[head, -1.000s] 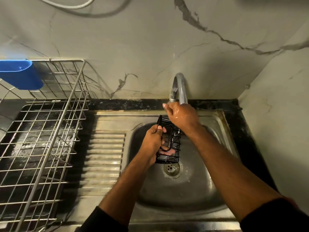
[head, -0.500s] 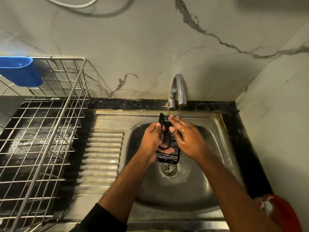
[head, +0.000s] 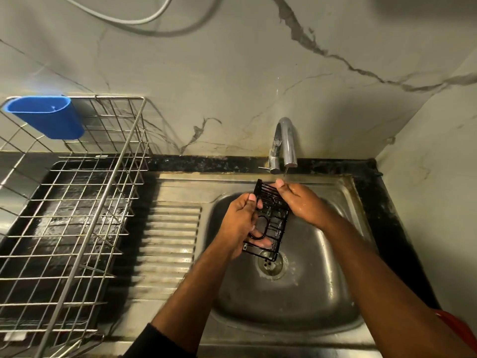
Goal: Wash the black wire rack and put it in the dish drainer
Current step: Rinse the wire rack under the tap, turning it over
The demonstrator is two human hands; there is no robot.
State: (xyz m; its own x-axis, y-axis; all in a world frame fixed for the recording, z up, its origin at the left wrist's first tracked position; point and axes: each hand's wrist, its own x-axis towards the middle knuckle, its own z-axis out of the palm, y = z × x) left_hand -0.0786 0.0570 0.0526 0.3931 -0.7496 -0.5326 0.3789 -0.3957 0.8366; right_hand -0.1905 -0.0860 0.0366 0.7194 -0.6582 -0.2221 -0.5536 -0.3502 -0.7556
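The rack [head: 269, 220] is over the sink [head: 296, 301], tilted, just below the tap [head: 285, 143], where a thin stream falls. The left hand [head: 241, 220] grips its left edge, fingers curled under and through the wires. The right hand [head: 303, 202] pinches or rubs its top right edge; the grip is partly hidden. Washing appears under way, likely rinsing. The drainer [head: 72, 202], well left of the sink with a blue cup [head: 46, 117] on its back wall, holds no rack, so placing it there remains.
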